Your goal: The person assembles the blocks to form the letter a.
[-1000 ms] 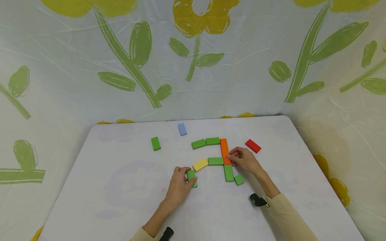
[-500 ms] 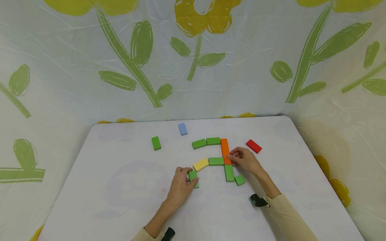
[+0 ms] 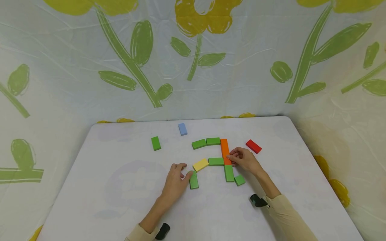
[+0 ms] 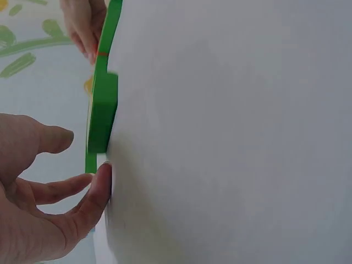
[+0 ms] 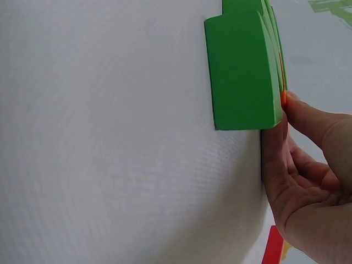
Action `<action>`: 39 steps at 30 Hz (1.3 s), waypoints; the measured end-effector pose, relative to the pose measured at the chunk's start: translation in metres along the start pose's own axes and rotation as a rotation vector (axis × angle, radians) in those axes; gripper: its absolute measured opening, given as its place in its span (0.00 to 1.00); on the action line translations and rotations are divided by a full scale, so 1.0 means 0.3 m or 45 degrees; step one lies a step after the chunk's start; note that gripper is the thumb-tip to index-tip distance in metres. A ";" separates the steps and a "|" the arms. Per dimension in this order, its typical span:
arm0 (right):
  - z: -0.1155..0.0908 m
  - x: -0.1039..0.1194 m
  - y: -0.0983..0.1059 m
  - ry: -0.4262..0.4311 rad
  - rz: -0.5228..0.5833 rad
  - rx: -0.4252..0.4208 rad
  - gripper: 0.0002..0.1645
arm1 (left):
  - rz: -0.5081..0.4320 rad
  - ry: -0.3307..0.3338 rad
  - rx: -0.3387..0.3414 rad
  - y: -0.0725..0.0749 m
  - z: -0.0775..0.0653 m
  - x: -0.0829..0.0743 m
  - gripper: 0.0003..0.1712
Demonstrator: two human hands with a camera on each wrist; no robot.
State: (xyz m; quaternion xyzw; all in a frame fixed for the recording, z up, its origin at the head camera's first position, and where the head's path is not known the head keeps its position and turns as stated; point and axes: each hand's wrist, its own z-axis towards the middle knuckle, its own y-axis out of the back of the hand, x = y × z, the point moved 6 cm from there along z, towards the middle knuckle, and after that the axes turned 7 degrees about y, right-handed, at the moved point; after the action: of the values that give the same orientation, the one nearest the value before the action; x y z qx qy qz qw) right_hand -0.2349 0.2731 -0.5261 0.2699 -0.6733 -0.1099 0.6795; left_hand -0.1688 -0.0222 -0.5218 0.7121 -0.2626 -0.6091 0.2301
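My left hand (image 3: pixel 175 182) is beside a green block (image 3: pixel 194 180), fingers spread and holding nothing. In the left wrist view, a gap separates the thumb (image 4: pixel 58 139) from the fingers. That green block lies flat, its far end close to a yellow block (image 3: pixel 200 164). A green block (image 3: pixel 215 161) runs from the yellow one to an upright orange strip (image 3: pixel 224 147). At the strip's near end my right hand (image 3: pixel 245 160) holds the orange block (image 3: pixel 227 161), thumb on it and curled fingers along its right side. Part of the orange is hidden by the thumb.
Below the orange strip lie a green block (image 3: pixel 229 173) and a small green block (image 3: pixel 239 180). Two green blocks (image 3: pixel 199 144) join its far end. Apart lie a red block (image 3: pixel 253 146), a blue block (image 3: pixel 182 129) and another green block (image 3: pixel 155 143) on the white table (image 3: pixel 120 201).
My left hand has let go of the green block and drawn back slightly to the left. Before that, the block shifted a little to the right. My right hand has stayed in place.
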 end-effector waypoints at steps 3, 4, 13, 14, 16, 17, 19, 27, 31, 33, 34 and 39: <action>0.001 -0.001 -0.001 -0.001 0.009 0.003 0.16 | 0.026 -0.011 -0.041 0.040 0.033 0.014 0.23; 0.001 -0.001 -0.002 -0.001 0.011 0.004 0.16 | 0.034 -0.022 -0.060 0.053 0.044 0.020 0.22; -0.001 -0.003 0.000 -0.004 0.019 -0.002 0.16 | 0.038 -0.081 -0.163 0.144 0.138 0.059 0.22; -0.001 -0.003 0.001 -0.003 0.019 -0.004 0.16 | 0.036 -0.080 -0.167 0.150 0.147 0.062 0.22; -0.003 -0.003 0.002 -0.003 0.017 -0.006 0.16 | 0.034 -0.082 -0.175 0.160 0.163 0.069 0.22; -0.003 -0.002 0.002 0.000 0.015 -0.006 0.16 | 0.036 -0.084 -0.179 0.164 0.172 0.072 0.23; -0.005 0.000 0.002 0.005 0.008 -0.008 0.15 | 0.042 -0.088 -0.189 0.175 0.187 0.079 0.23; -0.005 0.007 0.005 0.006 0.021 -0.006 0.14 | 0.034 -0.092 -0.223 0.229 0.246 0.090 0.25; -0.004 0.006 0.003 0.002 0.032 -0.002 0.15 | 0.048 -0.127 -0.270 0.253 0.274 0.097 0.26; -0.002 0.005 0.001 -0.002 0.036 0.001 0.15 | 0.051 -0.143 -0.299 0.265 0.287 0.103 0.26; -0.002 0.004 0.001 -0.005 0.033 0.001 0.15 | 0.058 -0.149 -0.314 0.270 0.294 0.108 0.26; -0.001 0.003 0.002 -0.014 0.021 -0.007 0.15 | 0.116 -0.140 -0.365 0.286 0.331 0.137 0.30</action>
State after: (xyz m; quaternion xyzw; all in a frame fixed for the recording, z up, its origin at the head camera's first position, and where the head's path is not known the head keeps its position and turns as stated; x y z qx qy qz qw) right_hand -0.2347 0.2733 -0.5251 0.2618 -0.6790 -0.1076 0.6774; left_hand -0.2702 -0.1147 -0.5121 0.6248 -0.2173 -0.6674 0.3421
